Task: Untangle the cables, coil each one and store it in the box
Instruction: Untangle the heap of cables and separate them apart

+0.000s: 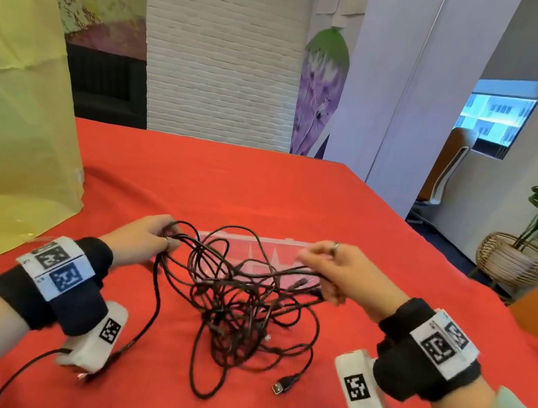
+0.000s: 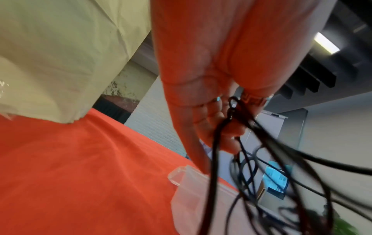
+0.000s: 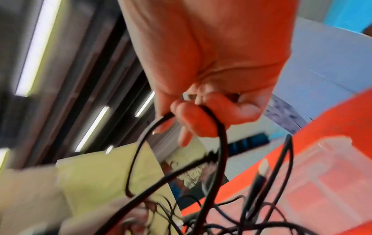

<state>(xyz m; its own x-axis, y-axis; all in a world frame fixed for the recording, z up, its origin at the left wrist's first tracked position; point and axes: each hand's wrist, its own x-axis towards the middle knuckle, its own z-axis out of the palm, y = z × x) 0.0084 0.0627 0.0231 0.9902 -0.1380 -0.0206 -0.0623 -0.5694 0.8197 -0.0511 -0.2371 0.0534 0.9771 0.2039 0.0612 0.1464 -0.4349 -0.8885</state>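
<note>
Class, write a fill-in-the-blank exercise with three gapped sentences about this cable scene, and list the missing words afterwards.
1. The tangled black cables lie on a ____ tablecloth.
2. The clear plastic box sits ____ the tangle, farther from the person.
3. The left hand and right hand ____ cable strands.

Missing words: red; behind; grip

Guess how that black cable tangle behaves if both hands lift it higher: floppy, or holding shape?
Probably floppy: strands of the cable tangle sag in loose loops between the left hand and right hand. Likely to snag, since the loops cross densely in the middle. The loose USB plug would probably drag and swing.
</note>
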